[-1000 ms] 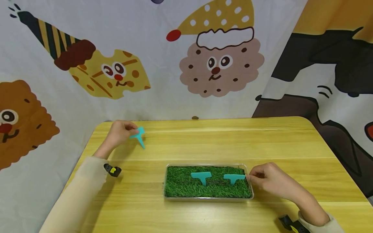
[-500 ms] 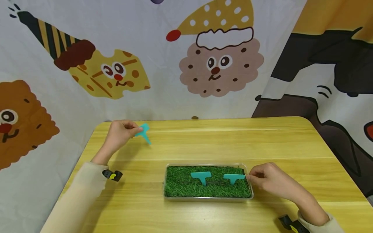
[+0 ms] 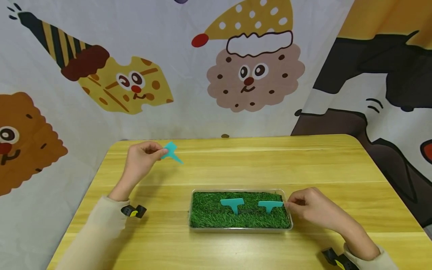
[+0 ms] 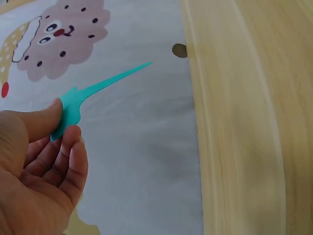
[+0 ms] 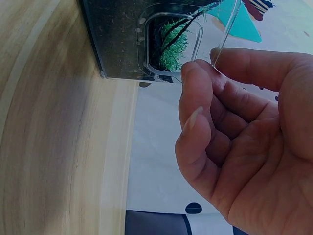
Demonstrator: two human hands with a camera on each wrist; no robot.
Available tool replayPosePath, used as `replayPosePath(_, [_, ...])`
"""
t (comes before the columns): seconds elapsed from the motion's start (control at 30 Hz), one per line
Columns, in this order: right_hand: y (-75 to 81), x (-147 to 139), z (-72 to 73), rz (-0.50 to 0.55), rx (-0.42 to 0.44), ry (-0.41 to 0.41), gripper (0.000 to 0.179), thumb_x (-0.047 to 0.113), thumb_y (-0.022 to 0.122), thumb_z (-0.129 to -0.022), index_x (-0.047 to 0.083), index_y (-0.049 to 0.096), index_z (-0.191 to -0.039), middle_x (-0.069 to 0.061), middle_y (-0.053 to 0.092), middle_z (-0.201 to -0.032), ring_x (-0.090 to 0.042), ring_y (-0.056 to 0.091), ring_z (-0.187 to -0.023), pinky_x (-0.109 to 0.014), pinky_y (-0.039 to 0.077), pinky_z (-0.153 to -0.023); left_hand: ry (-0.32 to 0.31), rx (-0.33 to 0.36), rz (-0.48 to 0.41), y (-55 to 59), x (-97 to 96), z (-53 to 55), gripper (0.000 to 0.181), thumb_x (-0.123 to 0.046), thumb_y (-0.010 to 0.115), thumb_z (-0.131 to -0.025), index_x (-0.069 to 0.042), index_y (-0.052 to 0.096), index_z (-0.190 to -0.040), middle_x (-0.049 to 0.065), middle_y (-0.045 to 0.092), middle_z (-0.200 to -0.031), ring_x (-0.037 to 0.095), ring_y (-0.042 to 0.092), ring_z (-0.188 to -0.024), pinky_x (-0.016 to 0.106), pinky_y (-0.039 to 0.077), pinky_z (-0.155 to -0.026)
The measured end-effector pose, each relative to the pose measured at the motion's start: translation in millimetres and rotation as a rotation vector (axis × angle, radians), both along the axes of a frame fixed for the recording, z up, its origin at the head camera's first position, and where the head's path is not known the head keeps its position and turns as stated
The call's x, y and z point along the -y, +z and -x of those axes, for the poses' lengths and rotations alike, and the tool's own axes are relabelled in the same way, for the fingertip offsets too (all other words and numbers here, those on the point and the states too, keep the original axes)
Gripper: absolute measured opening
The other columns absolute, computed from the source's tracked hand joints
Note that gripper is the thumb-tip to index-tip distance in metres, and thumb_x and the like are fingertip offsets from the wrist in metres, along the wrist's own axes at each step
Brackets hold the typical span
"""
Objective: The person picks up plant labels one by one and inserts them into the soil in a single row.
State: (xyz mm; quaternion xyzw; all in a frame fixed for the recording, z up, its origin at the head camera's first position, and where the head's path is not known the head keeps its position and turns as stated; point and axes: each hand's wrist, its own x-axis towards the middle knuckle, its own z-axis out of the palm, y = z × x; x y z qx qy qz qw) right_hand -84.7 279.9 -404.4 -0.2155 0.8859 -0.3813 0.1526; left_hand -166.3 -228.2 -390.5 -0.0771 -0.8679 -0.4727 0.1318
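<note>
My left hand pinches a teal T-shaped plant label by its broad head, above the far left of the table. Its pointed stem sticks out to the right and slightly down. A clear plastic box filled with green artificial-looking grass stands nearer the front. Two more teal labels, one left and one right, stand upright in the grass. With thumb and fingers, my right hand pinches the rim at the box's right end, close beside the right label.
The wooden table reaches back to a white cloth printed with cartoon food. Black and yellow bands, one on the left wrist and one on the right, are worn by the person.
My left hand has shifted slightly to the right with the plant label, whose stem has swung from pointing mostly down to pointing rightward. The right hand and the box stay put.
</note>
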Motion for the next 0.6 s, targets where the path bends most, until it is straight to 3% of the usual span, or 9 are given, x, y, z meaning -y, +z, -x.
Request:
replayPosePath(0.2, [-0.9,-1,0.7,-0.002,0.006,0.000,0.019,0.021,0.067,-0.104,0.018,0.076,-0.087,0.012,0.052,-0.063,-0.002,0.040,-0.052,-0.024,0.037,-0.049,-0.033,-0.075,-0.032,2.4,-8.3,-9.1,0.010,-0.011,0.076,-0.098,-0.002,0.079,-0.102,0.009,0.076,-0.085,0.014,0.070,-0.072,0.024,0.056,-0.064])
replayPosePath(0.6, [-0.1,0,-1.2,-0.014,-0.012,-0.002,0.021,0.019,0.068,-0.103,0.020,0.075,-0.084,0.013,0.052,-0.061,-0.001,0.039,-0.051,-0.024,0.038,-0.048,-0.019,-0.159,-0.082,5.2,-23.0,-28.0,0.009,-0.006,0.076,-0.097,-0.002,0.081,-0.104,0.011,0.077,-0.098,0.009,0.066,-0.084,0.021,0.052,-0.076])
